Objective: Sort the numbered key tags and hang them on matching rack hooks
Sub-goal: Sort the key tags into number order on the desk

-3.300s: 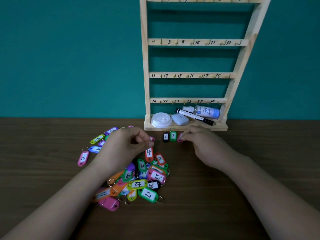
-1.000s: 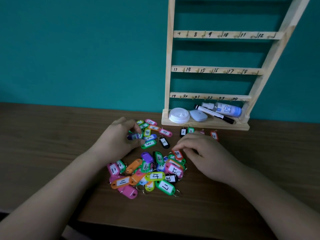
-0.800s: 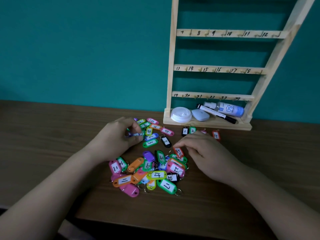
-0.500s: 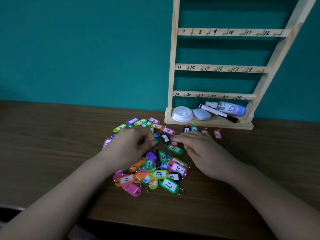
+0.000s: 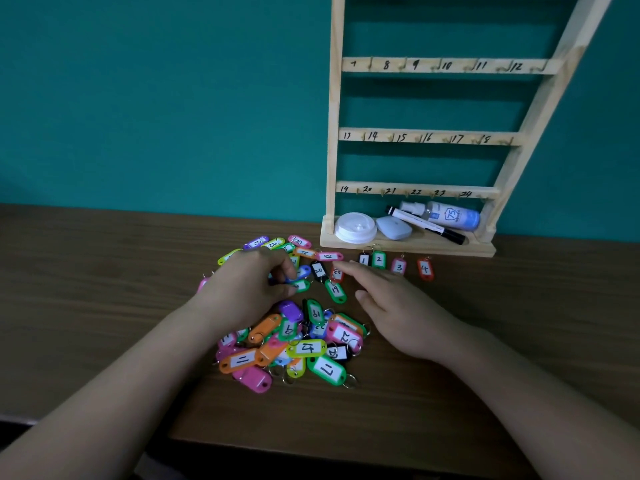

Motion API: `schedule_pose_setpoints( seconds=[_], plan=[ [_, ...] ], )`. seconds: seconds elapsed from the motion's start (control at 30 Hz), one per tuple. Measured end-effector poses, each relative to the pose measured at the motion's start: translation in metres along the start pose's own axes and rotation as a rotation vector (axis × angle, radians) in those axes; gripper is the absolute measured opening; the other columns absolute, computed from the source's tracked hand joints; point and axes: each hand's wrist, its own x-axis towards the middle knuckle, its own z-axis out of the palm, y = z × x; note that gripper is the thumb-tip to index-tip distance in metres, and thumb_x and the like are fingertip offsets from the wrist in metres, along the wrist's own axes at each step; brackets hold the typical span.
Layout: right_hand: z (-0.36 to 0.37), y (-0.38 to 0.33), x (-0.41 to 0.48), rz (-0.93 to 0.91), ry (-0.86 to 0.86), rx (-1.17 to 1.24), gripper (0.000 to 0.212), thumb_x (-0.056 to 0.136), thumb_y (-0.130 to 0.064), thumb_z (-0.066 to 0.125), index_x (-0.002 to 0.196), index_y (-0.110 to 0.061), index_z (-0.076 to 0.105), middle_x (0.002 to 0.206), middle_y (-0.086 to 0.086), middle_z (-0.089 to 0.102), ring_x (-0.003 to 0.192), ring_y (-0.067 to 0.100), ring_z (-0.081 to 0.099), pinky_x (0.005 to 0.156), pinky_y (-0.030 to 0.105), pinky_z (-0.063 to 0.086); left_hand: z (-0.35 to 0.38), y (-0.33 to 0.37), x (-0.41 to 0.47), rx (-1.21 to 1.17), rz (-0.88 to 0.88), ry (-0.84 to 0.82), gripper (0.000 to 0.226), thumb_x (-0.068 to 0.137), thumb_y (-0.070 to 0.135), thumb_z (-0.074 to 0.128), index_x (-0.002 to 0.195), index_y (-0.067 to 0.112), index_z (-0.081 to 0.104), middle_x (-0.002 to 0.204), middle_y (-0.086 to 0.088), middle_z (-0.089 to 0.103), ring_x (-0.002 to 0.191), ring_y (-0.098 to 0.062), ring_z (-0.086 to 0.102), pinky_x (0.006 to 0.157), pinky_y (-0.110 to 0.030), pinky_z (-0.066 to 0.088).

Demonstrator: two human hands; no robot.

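KEY TAGS, MID-SORT: A person orders numbered tags on a wooden surface (image 5: 104, 289) below a wooden rack (image 5: 334, 133) whose visible hooks (image 5: 370, 65) carry nothing. The left hand (image 5: 252, 285) is curled, thumb and fingertips apparently pinching a blue key tag (image 5: 302, 271) whose number is hidden. The right hand (image 5: 391, 306) lies open with fingers straight, its forefinger reaching toward the red tag 23 (image 5: 336, 273) just ahead of it; contact is unclear. Beyond the right hand's fingertips, tags 1 to 4 (image 5: 399, 266) lie in a row, face up, with their rings toward the rack. The unsorted heap (image 5: 304, 348) lies between the two wrists.

The step appears to be ordering, with 5 wanted next. Doing it well means:
- spreading the heap thin so every label shows;
- turning over blank backs such as the pink tag (image 5: 256, 379) nearest the left forearm;
- telling 6 from 9 by the ring end;
- setting each find at the row's outer end, rings apart so each tag lifts singly.
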Motion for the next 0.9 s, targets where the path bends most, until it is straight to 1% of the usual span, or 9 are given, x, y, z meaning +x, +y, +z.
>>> schedule_pose_setpoints(
  seconds=[0.2, 0.27, 0.37, 0.47, 0.53, 0.6, 0.67, 0.8, 0.9],
  plan=[
    [-0.003, -0.004, -0.002, 0.001, 0.050, 0.066, 0.055, 0.114, -0.024, 0.045, 0.161, -0.048, 0.031, 0.167, -0.020, 0.035, 0.156, 0.004, 0.027, 0.122, 0.032, 0.031, -0.006, 0.003, 0.001, -0.039, -0.104, -0.079, 0.015, 0.089, 0.030, 0.084, 0.100, 0.031, 0.073, 0.096, 0.015, 0.071, 0.087, 0.006, 0.062, 0.061, -0.004, 0.040],
    [-0.004, -0.007, -0.002, -0.003, 0.093, 0.060, 0.053, 0.113, -0.023, 0.048, 0.159, -0.046, 0.036, 0.164, -0.021, 0.039, 0.152, -0.001, 0.029, 0.119, 0.029, 0.032, -0.010, 0.003, 0.001, -0.054, -0.125, -0.101, 0.016, 0.087, 0.032, 0.086, 0.097, 0.032, 0.074, 0.094, 0.016, 0.071, 0.086, 0.005, 0.063, 0.061, -0.006, 0.040],
    [-0.006, -0.011, -0.002, -0.029, 0.151, 0.044, 0.048, 0.111, -0.022, 0.052, 0.154, -0.042, 0.045, 0.156, -0.024, 0.045, 0.137, -0.014, 0.031, 0.106, 0.015, 0.030, -0.013, 0.003, 0.001, -0.062, -0.143, -0.100, 0.016, 0.084, 0.033, 0.089, 0.088, 0.033, 0.073, 0.090, 0.016, 0.072, 0.084, 0.003, 0.065, 0.064, -0.011, 0.040],
    [-0.005, -0.014, -0.003, -0.046, 0.186, 0.060, 0.040, 0.108, -0.024, 0.058, 0.145, -0.040, 0.055, 0.142, -0.028, 0.054, 0.128, -0.015, 0.041, 0.099, 0.012, 0.034, -0.013, 0.003, 0.001, -0.128, -0.136, -0.048, 0.015, 0.083, 0.035, 0.089, 0.080, 0.032, 0.074, 0.078, 0.018, 0.073, 0.077, 0.004, 0.066, 0.066, -0.017, 0.044],
    [-0.004, -0.015, -0.002, -0.062, 0.220, 0.077, 0.026, 0.105, -0.027, 0.064, 0.129, -0.035, 0.066, 0.124, -0.026, 0.063, 0.117, -0.010, 0.054, 0.094, 0.013, 0.042, -0.014, 0.005, -0.001, -0.198, -0.121, -0.029, 0.014, 0.085, 0.038, 0.087, 0.080, 0.032, 0.074, 0.080, 0.021, 0.073, 0.077, 0.003, 0.066, 0.068, -0.021, 0.046],
    [-0.003, -0.018, -0.001, -0.067, 0.258, 0.113, 0.006, 0.101, -0.030, 0.069, 0.106, -0.031, 0.073, 0.102, -0.019, 0.069, 0.103, -0.002, 0.062, 0.084, 0.019, 0.050, -0.012, 0.012, -0.003, -0.312, -0.112, -0.031, 0.012, 0.086, 0.036, 0.086, 0.084, 0.029, 0.076, 0.084, 0.015, 0.076, 0.078, 0.000, 0.069, 0.072, -0.023, 0.051],
    [-0.002, -0.020, -0.001, -0.064, 0.272, 0.173, 0.008, 0.099, -0.034, 0.072, 0.094, -0.029, 0.075, 0.090, -0.014, 0.071, 0.092, 0.002, 0.066, 0.078, 0.022, 0.051, -0.010, 0.022, -0.008, -0.479, -0.114, -0.057, 0.012, 0.087, 0.031, 0.086, 0.088, 0.023, 0.077, 0.088, 0.005, 0.078, 0.078, -0.004, 0.071, 0.072, -0.022, 0.054],
    [0.000, -0.023, -0.001, -0.021, 0.287, 0.299, 0.007, 0.098, -0.035, 0.075, 0.097, -0.029, 0.078, 0.087, -0.017, 0.075, 0.088, 0.000, 0.069, 0.074, 0.016, 0.050, -0.005, 0.036, -0.012, -0.641, -0.116, -0.108, 0.013, 0.087, 0.029, 0.085, 0.091, 0.020, 0.078, 0.082, 0.001, 0.076, 0.068, -0.003, 0.065, 0.061, -0.014, 0.048],
    [-0.001, -0.021, 0.000, 0.021, 0.304, 0.428, 0.006, 0.097, -0.031, 0.077, 0.100, -0.027, 0.078, 0.090, -0.014, 0.077, 0.089, 0.002, 0.073, 0.082, 0.025, 0.057, -0.001, 0.041, -0.012, -0.721, -0.120, -0.121, 0.012, 0.087, 0.024, 0.085, 0.090, 0.017, 0.077, 0.076, 0.003, 0.072, 0.066, -0.004, 0.062, 0.060, -0.015, 0.047]
  ],
)
